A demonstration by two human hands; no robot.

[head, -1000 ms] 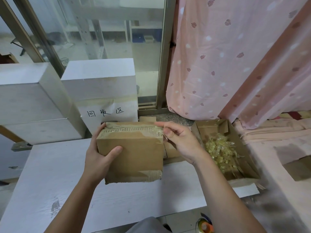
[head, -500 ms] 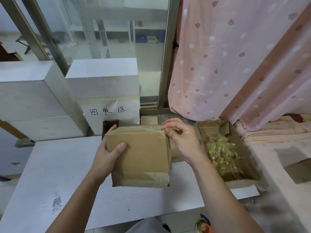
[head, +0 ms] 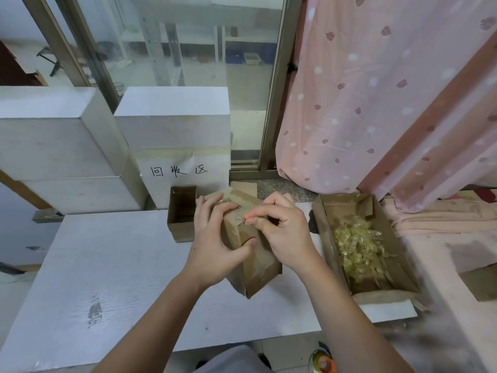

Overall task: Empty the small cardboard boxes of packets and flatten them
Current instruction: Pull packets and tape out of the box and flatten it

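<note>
Two hands work a taped small cardboard box (head: 252, 262) tilted above the white bench (head: 113, 265). Left hand (head: 215, 243) grips its side; right hand (head: 282, 232) pinches the tape at its top edge. Yellowish packets (head: 355, 246) lie in an open carton (head: 322, 238) just right.

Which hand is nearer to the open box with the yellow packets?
Right. The right hand is beside the open box, picking at the taped box; the left hand is beyond it.

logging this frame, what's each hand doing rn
Left hand: grips the small cardboard box.
Right hand: pinches the tape on the box's top edge.
</note>
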